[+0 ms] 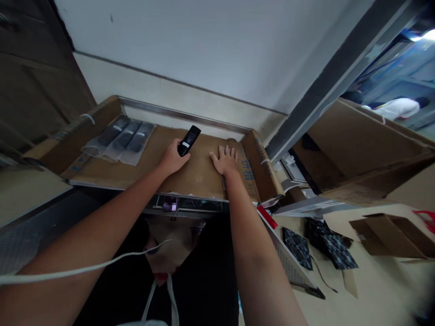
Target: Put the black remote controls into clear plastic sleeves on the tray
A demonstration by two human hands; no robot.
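Note:
My left hand (174, 157) is closed around a slim black handheld device (189, 140) with a white label, tilted up to the right above the cardboard-lined tray (200, 174). What kind of device it is, I cannot make out. Spread flat, my right hand (224, 160) rests on the cardboard near the tray's right side, beside blue printed characters. Something thin shows at its fingertips, too unclear to name. Several dark items in frosted plastic bags (124, 138) lie side by side at the tray's left end, each with a small white label.
A white wall panel (190, 50) stands behind the tray. At right is a large open cardboard box (367, 154); a smaller carton (390, 235) and black patterned packages (326, 242) lie on the floor. A white cable (84, 269) crosses my left forearm. Another person (397, 108) is at far right.

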